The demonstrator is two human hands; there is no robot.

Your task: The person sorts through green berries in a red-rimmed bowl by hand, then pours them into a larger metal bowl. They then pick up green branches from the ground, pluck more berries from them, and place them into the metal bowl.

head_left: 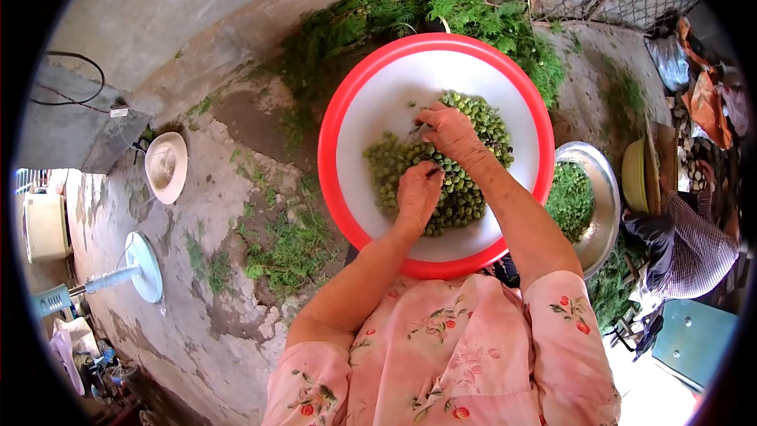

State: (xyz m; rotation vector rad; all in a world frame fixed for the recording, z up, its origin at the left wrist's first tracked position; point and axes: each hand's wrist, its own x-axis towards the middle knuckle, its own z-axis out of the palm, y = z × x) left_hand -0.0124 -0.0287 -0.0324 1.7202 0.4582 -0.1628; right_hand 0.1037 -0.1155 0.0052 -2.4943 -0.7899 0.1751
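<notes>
A wide basin (335,150) with a red rim and white inside is in front of me, with a pile of small, round green cones or berries (465,209) in it. My left hand (418,193) is over the left part of the pile, its fingers bent and pressed together. My right hand (451,132) is a little farther away, over the pile's upper part, with thumb and fingers pinched. What either hand holds is too small to make out. Both wrists are inside the rim, above the pile.
Cut green branches (426,4) lie behind the basin. A metal bowl (605,189) of green sprigs stands at right, near another person (698,244). At left are a straw hat (165,167) and a pale blue fan (144,267). Sprigs (292,248) litter the concrete floor.
</notes>
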